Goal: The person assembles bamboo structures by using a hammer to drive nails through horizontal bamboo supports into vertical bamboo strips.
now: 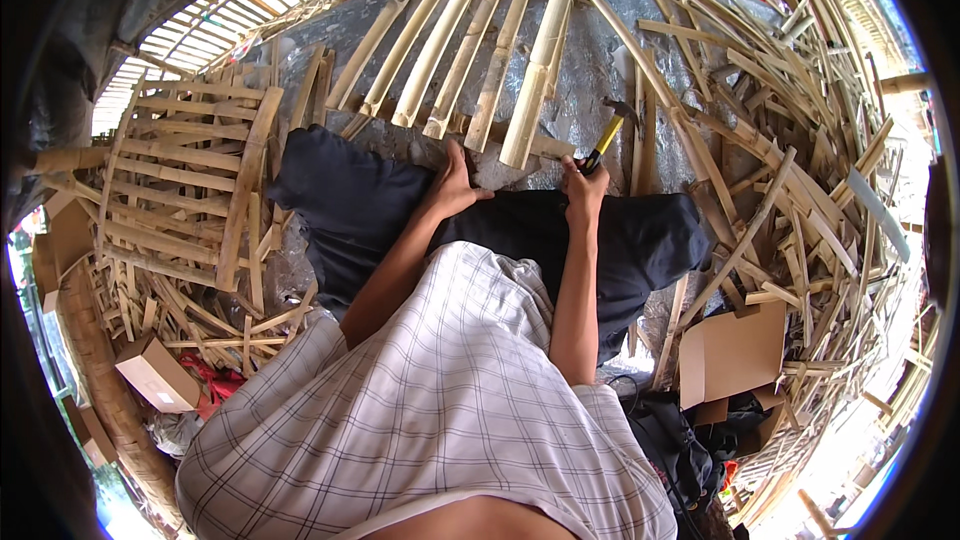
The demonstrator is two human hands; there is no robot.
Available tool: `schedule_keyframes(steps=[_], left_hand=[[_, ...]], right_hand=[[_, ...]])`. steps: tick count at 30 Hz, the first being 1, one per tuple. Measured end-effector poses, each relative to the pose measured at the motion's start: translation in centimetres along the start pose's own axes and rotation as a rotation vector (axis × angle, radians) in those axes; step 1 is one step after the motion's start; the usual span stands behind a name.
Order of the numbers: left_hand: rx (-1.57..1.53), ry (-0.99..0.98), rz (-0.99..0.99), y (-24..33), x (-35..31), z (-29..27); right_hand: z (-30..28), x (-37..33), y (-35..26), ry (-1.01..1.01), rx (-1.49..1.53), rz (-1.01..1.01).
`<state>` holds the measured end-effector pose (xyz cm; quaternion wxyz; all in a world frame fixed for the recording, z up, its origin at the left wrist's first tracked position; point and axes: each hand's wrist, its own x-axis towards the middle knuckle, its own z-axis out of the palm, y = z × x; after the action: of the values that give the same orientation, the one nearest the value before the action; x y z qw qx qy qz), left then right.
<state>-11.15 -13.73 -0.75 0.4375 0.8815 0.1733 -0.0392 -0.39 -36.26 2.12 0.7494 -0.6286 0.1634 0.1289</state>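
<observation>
A rack of split bamboo slats (440,45) lies in front of me, the slats side by side over a crosspiece (550,146) near their close ends. My right hand (585,183) is closed round the handle of a hammer (605,135) with a yellow and black grip. The hammer's dark head points away from me, just right of the crosspiece. My left hand (457,183) is at the near edge of the rack, thumb stretched out to the side and fingers pointing up toward the slat ends. Its fingertips seem to touch the rack; contact is partly hidden.
A finished-looking slatted bamboo panel (185,180) leans at the left. Loose bamboo strips (800,200) pile up along the right side. Cardboard boxes stand at lower right (733,355) and lower left (158,375). A dark bag (670,450) lies at my right. Grey sheeting (590,50) covers the ground ahead.
</observation>
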Motion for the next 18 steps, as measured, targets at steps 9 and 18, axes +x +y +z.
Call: schedule_keyframes(steps=[9,18], left_hand=[[-0.156,0.278,0.052,1.1,-0.9,-1.2],[-0.343,0.387,0.105,0.0,-0.2,-0.4]], right_hand=[[0.5,0.6,0.0,0.079,-0.020,0.016],[-0.2,0.8,-0.2,-0.046,0.199,0.060]])
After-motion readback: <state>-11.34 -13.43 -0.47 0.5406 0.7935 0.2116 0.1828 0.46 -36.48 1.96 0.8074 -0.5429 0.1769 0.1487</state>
